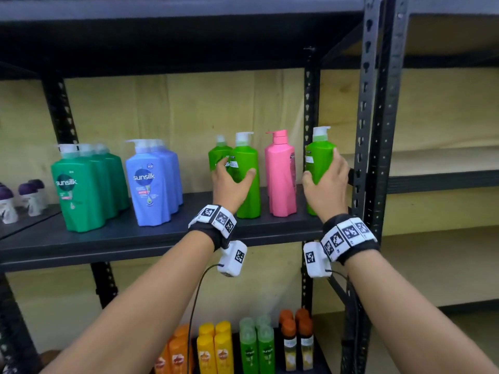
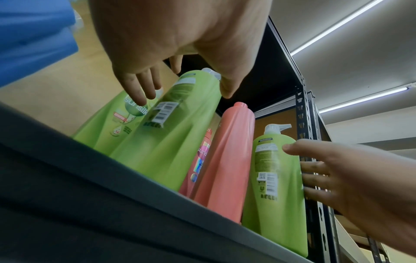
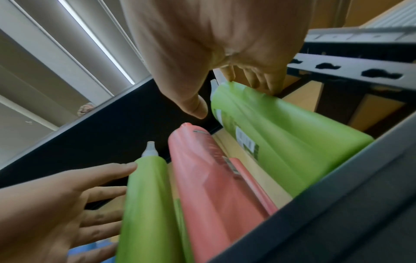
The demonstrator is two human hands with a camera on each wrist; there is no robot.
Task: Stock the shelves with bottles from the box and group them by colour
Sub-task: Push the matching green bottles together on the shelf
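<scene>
Two light green pump bottles stand on the black shelf (image 1: pixel 135 238) with a pink bottle (image 1: pixel 280 179) between them. My left hand (image 1: pixel 235 179) spans the left light green bottle (image 1: pixel 247 195), thumb on its right and straight fingers on its left, with a gap showing in the left wrist view. Another light green bottle (image 1: pixel 218 155) stands behind it. My right hand (image 1: pixel 326 176) holds the right light green bottle (image 1: pixel 320 157) at the shelf's right end, thumb on the left and fingers round the right side. A second pink bottle (image 2: pixel 200 156) stands behind the first.
Dark green bottles (image 1: pixel 86 190) and blue bottles (image 1: pixel 154 184) stand in rows further left on the same shelf. The black upright post (image 1: pixel 370 130) is close to my right hand. Orange, yellow and green bottles (image 1: pixel 216 346) fill the shelf below. Small purple-capped bottles (image 1: pixel 8 203) are at far left.
</scene>
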